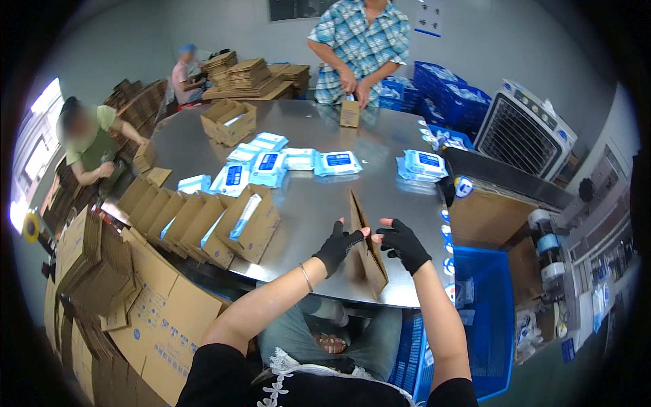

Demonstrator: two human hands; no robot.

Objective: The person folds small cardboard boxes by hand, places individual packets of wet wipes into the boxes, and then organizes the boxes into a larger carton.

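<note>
A flattened brown cardboard box (370,261) stands on edge at the table's front, tilted, between my two hands. My left hand (339,247), in a black fingerless glove, grips it from the left, with its fingertips at the upper part. From the right, my gloved right hand (405,245) holds it near the same place, fingers bent and thumb raised. To the left, a row of open cardboard boxes (254,234) lines the table edge, some with blue-and-white soft packs inside. Beyond my hands lie several blue-and-white packs (338,163).
The metal table (319,210) spans the middle. Flat cardboard stacks (102,271) rise at the left. A blue crate (491,319) sits at my right, below an air cooler (525,129). Across the table a person in a checked shirt (363,47) handles a small box (350,114); others work at left.
</note>
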